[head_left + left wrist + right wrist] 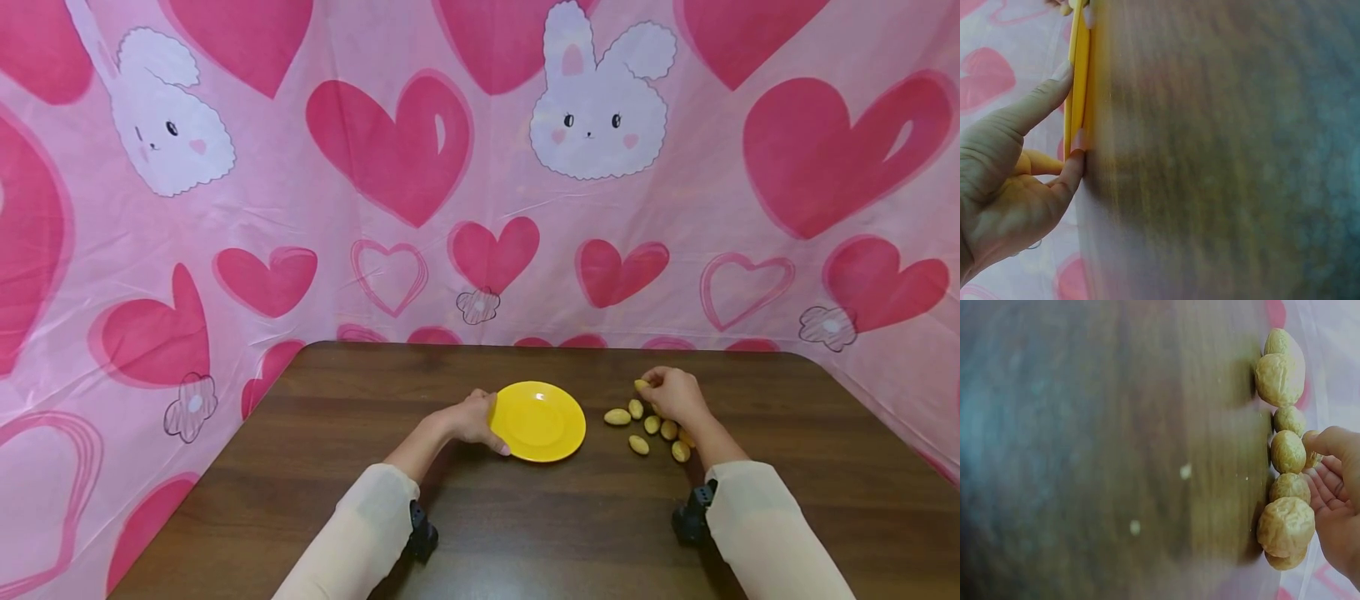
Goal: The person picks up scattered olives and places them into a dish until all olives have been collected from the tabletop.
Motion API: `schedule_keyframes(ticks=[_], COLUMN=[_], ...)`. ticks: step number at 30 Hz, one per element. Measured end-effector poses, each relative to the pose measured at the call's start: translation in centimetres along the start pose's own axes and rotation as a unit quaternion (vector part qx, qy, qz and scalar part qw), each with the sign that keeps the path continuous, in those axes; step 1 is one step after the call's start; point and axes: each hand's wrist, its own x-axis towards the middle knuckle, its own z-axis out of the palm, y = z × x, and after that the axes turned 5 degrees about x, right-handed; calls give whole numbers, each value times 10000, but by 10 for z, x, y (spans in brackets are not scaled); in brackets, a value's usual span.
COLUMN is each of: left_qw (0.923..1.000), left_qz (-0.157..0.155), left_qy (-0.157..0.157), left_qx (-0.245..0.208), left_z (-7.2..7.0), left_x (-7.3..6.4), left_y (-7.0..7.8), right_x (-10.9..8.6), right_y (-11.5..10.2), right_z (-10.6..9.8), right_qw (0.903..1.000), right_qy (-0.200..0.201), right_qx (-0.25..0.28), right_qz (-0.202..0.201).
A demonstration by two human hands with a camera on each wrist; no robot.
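Left hand (pixel 469 419) gripping yellow plate (pixel 542 423) by left rim, right hand (pixel 676 396) pinching yellow oval (pixel 641 385) between fingers, similar ovals (pixel 652 424) lying nearer on bench (pixel 540 533)

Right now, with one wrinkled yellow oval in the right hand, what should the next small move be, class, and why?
Probably carry the pinched wrinkled yellow oval over to the yellow plate and set it down: the right hand grips it, the left hand holds the plate's rim, and the plate's top is bare.
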Motion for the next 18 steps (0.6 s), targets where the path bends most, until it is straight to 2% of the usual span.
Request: schedule_keyframes(ticks=[7, 18], left_qw=[10000, 10000], left_qz=[72, 70], left_qy=[-3, -19], left_qx=[-20, -66], left_z=[0, 0], left_x=[0, -1], left_y=[0, 0], right_x=[1, 3], right_y=[-4, -17], right_z=[3, 10], right_qw=[9997, 9971], right_qy=[22, 142], right_qx=[235, 347], right_qz=[-80, -656])
